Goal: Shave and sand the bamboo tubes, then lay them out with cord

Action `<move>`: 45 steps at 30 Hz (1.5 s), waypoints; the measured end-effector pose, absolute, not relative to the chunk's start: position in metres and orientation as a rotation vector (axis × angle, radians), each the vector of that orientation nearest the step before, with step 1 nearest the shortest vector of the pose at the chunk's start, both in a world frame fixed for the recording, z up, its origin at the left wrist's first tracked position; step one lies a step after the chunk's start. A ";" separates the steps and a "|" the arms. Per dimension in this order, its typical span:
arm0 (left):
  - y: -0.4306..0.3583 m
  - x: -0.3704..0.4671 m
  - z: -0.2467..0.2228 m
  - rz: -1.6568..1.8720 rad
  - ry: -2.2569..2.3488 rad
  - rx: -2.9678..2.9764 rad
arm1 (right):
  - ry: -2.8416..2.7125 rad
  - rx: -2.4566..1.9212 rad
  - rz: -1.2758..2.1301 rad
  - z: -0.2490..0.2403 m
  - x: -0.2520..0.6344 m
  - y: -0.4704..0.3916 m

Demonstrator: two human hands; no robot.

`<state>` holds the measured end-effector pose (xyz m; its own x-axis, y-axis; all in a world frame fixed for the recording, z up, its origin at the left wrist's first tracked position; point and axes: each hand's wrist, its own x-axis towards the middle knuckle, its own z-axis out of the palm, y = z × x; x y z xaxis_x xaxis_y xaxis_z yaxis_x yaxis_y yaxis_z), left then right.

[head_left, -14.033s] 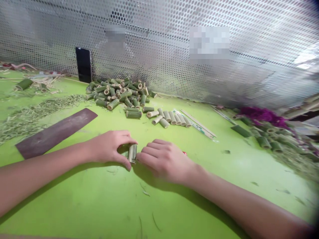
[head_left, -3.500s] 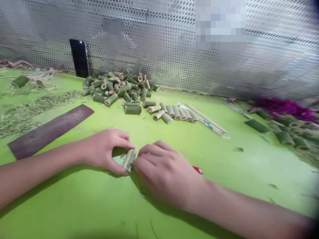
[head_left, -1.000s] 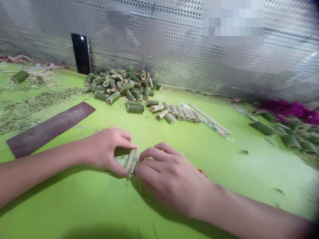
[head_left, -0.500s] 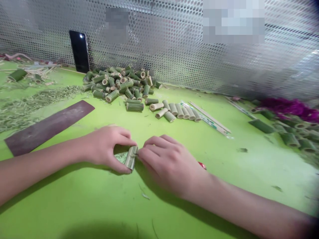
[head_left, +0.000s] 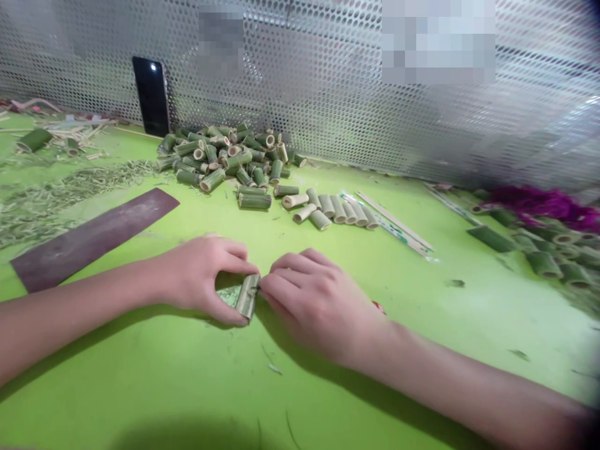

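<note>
One short bamboo piece (head_left: 248,295) shows pale-green streaks.

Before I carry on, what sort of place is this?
Most likely a bamboo craft workspace: a heap of cut bamboo pieces and a spread of green shavings lie on a bright green worktop, where the left hand grips a partly pared bamboo piece.

Noted at rear: silvery perforated wall (head_left: 319,109), pierced in close rows of small round holes, with greenish tints low down. Obscured in two places by pixelated blocks. Streaked with glare at upper right. Found in front: bright green tabletop (head_left: 140,369), paler at right, shadowed along near edge.
</note>
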<state>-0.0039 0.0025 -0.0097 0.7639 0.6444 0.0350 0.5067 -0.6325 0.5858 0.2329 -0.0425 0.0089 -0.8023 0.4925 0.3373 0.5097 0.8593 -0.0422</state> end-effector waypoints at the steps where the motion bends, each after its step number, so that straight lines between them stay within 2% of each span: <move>1: 0.002 -0.004 -0.010 0.323 0.863 2.400 | -2.712 -0.730 -0.066 0.009 0.233 -0.043; 13: 0.006 -0.004 -0.010 0.338 0.867 2.372 | -2.711 -0.759 -0.124 0.006 0.233 -0.038; 19: 0.004 -0.005 -0.010 0.307 0.876 2.405 | -2.747 -0.658 -0.015 0.010 0.236 -0.039; 24: 0.004 -0.005 -0.010 0.280 0.889 2.409 | -2.687 -0.759 -0.151 0.007 0.236 -0.035; 29: 0.004 -0.004 -0.007 0.238 0.911 2.396 | -2.753 -0.686 -0.036 0.007 0.235 -0.038; 33: 0.004 -0.003 -0.006 0.242 0.907 2.431 | -2.698 -0.799 -0.085 0.008 0.234 -0.039; 45: 0.004 -0.004 -0.008 0.282 0.878 2.454 | -2.735 -0.729 -0.005 0.010 0.232 -0.041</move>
<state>-0.0045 0.0036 -0.0077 0.7689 0.6390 0.0216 0.5321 -0.6583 0.5324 0.2323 -0.0412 0.0096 -0.8227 0.4852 0.2962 0.4862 0.8705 -0.0756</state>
